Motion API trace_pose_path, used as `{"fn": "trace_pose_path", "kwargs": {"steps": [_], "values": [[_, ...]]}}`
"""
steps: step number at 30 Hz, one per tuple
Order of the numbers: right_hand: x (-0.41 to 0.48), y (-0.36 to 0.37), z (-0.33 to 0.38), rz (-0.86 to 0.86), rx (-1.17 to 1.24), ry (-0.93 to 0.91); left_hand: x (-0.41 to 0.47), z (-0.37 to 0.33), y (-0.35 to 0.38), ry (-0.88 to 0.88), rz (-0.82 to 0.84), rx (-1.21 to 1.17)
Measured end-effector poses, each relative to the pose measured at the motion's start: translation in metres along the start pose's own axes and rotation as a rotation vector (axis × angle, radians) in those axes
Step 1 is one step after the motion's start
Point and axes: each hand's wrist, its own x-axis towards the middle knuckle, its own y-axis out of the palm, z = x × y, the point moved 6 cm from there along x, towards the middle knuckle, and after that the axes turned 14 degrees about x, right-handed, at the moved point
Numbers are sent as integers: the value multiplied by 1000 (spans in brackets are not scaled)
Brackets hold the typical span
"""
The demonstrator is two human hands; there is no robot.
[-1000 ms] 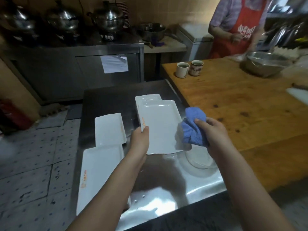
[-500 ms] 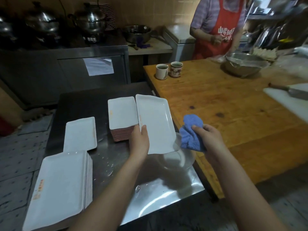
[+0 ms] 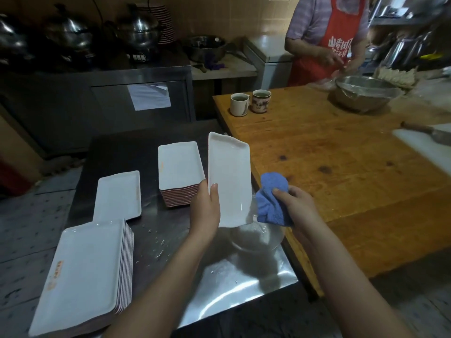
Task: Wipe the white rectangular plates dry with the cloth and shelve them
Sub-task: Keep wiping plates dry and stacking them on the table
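between both hands [image 3: 249, 211]: tilted white plate [image 3: 230, 181], blue cloth [image 3: 272, 201] just beside

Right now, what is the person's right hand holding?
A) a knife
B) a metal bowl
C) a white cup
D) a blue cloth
D: the right hand has its fingers curled around the bunched blue cloth, while the left hand holds the white rectangular plate by its edge.

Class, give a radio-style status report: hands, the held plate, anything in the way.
Left hand grips white plate, held aloft. Right hand grips blue cloth beside it. Clear bowl sits below plate's near end.
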Motion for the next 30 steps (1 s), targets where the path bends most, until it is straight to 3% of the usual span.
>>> {"fn": "trace_pose_path", "kwargs": {"steps": [15, 19, 23, 30], "values": [[-4, 19, -5, 22, -19, 4, 2, 6, -5, -22, 2, -19], [-4, 28, -5, 22, -21, 5, 6, 16, 0, -165, 78, -152], [-7, 47, -6, 66, -48, 1, -3, 29, 3, -429, 189, -497], [-15, 110, -8, 155, -125, 0, 1, 66, -38, -542, 187, -627]]}}
